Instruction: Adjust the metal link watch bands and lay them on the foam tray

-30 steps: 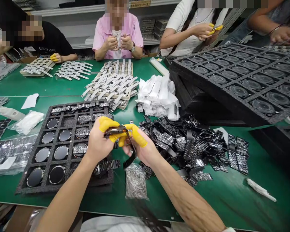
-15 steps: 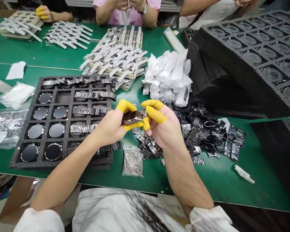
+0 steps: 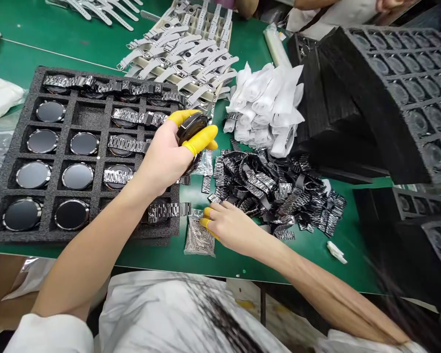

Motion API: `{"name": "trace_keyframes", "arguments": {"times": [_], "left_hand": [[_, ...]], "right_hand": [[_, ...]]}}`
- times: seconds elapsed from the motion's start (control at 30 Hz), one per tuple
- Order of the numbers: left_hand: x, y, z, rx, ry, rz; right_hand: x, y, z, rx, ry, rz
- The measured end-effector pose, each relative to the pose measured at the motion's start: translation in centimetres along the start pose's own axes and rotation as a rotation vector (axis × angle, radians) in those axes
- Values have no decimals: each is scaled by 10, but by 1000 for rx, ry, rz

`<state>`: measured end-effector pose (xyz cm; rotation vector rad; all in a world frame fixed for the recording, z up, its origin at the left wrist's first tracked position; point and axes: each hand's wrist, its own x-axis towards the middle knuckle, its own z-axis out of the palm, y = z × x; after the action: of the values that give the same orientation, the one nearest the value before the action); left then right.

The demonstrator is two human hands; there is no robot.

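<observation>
My left hand (image 3: 172, 152), with yellow finger covers, is closed round a dark round watch (image 3: 191, 126) above the right edge of the foam tray (image 3: 55, 162). Lower down, my right hand (image 3: 224, 223) has its curled, yellow-covered fingertips at the clear bag of thin metal pins (image 3: 199, 236); whether they pinch anything is too small to tell. Just beyond my right hand lies a heap of black metal watch bands (image 3: 268, 184). The foam tray holds round watch faces, some with black bands attached.
White-strapped watches (image 3: 183, 59) lie stacked behind the foam tray. White wrapped bundles (image 3: 264, 103) sit at back centre. Tall black foam trays (image 3: 353, 98) rise on the right. A crumpled white scrap (image 3: 337, 252) is near the front edge. Other people's arms show at the top.
My right hand has left the watch and moved down to the bag of pins. My left hand still holds the watch, now raised and turned. The view has shifted.
</observation>
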<state>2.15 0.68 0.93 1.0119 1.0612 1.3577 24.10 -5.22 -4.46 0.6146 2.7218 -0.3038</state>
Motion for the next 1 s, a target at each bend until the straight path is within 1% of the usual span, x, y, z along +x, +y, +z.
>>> {"name": "trace_keyframes", "arguments": {"times": [0.1, 0.2, 0.27, 0.33, 0.4, 0.43, 0.5, 0.53, 0.6, 0.63, 0.67, 0.7, 0.73, 0.77, 0.83, 0.9, 1.0], "left_hand": [[-4, 6, 3, 63, 7, -51], [-4, 9, 2, 75, 4, -52], [-4, 10, 1, 83, -12, -47], [-3, 9, -1, 91, -45, -38], [-3, 8, -2, 107, -82, -27], [-4, 8, -2, 122, -95, -14], [-5, 5, -2, 179, -119, 28], [-7, 4, -2, 222, -136, 54], [-10, 2, -1, 314, -193, 94], [-11, 1, 0, 353, -233, 98], [-12, 0, 1, 381, -274, 92], [-13, 0, 1, 397, -311, 78], [-14, 0, 1, 401, -339, 61], [-15, 1, 1, 399, -356, 45], [-15, 2, 1, 392, -360, 25], [-15, 2, 0, 390, -348, 18], [-14, 2, -1, 396, -344, -3]], "right_hand": [[8, 2, 10, -57, -34, -46], [10, 9, 10, -35, -45, -94], [7, 16, 8, 50, -23, -108], [2, 23, 6, 213, 52, -108], [-1, 30, 6, 456, 200, -115], [-2, 33, 7, 579, 306, -122], [-1, 36, 6, 771, 591, -105], [1, 37, 5, 821, 770, -68], [11, 38, -1, 822, 1182, 48], [17, 38, -6, 777, 1387, 111], [24, 38, -11, 708, 1559, 164], [31, 38, -17, 624, 1687, 197], [37, 38, -23, 538, 1759, 211], [43, 38, -29, 461, 1782, 209], [50, 39, -39, 324, 1764, 174], [53, 40, -45, 238, 1744, 140], [52, 42, -46, 217, 1740, 129]]}}
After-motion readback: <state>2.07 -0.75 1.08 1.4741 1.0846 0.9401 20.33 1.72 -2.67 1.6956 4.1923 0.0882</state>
